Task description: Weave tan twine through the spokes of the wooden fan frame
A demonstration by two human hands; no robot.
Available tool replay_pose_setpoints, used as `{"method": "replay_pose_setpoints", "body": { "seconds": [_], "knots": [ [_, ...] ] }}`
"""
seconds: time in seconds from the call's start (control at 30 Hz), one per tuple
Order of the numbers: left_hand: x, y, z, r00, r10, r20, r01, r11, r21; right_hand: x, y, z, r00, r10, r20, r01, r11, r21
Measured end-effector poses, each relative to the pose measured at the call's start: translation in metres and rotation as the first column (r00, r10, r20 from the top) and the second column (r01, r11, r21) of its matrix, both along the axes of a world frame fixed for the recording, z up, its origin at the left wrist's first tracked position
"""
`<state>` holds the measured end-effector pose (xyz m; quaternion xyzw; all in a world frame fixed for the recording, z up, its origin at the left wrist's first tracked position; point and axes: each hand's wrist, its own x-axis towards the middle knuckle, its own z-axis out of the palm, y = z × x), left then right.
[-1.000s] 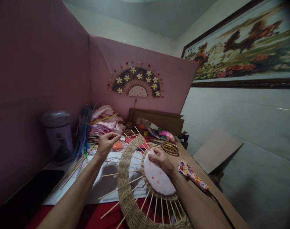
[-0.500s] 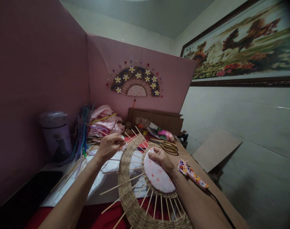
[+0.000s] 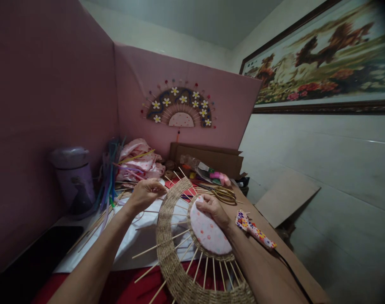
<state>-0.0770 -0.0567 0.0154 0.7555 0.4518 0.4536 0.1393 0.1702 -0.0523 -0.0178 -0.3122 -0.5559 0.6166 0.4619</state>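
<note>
A half-round woven fan (image 3: 167, 236) of tan cord on thin wooden sticks is held tilted in front of me. At its core is a white half-disc (image 3: 210, 231) with red dots. My right hand (image 3: 213, 210) grips this core, thumb on the dotted face and the fingers mostly hidden behind. Just outside the upper left rim, my left hand (image 3: 147, 193) is closed in a pinch beside the stick ends. Whatever lies between its fingertips is too small to make out. Bare stick tips (image 3: 145, 251) jut out beyond the woven band.
Gold-handled scissors (image 3: 223, 194) and a flower-patterned glue gun (image 3: 256, 231) with a black cord lie on the right. A purple container (image 3: 74, 185), pipe cleaners (image 3: 109, 177) and pink dotted cloth (image 3: 140, 160) stand at left and back. A decorated fan (image 3: 181, 105) hangs on the pink board.
Both hands keep nearly the same pose and hold. The left hand and the fan have shifted only very slightly.
</note>
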Motion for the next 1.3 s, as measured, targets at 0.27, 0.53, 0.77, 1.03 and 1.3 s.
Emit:
{"method": "replay_pose_setpoints", "body": {
  "seconds": [0.27,0.53,0.77,1.03,1.3],
  "knots": [
    [-0.002,0.000,0.001,0.997,-0.017,0.069,0.019,1.000,-0.022,-0.001,-0.001,0.003,1.000,-0.009,0.021,0.009,1.000,0.014],
    [-0.007,0.007,-0.004,0.987,-0.060,0.148,0.065,0.997,-0.029,0.001,-0.001,0.002,1.000,0.002,-0.016,-0.002,1.000,0.031],
    [-0.004,0.002,0.002,0.965,-0.038,0.260,0.088,0.979,-0.186,0.003,0.000,0.001,0.999,-0.009,-0.038,0.010,1.000,0.011],
    [-0.004,-0.003,0.003,0.923,0.030,0.385,0.122,0.923,-0.366,0.003,-0.001,0.001,0.997,0.011,-0.079,-0.010,1.000,0.019],
    [-0.001,-0.009,0.005,0.912,-0.035,0.408,0.229,0.870,-0.436,0.003,-0.002,0.003,0.997,-0.010,-0.083,0.011,1.000,0.012]
  ]
}}
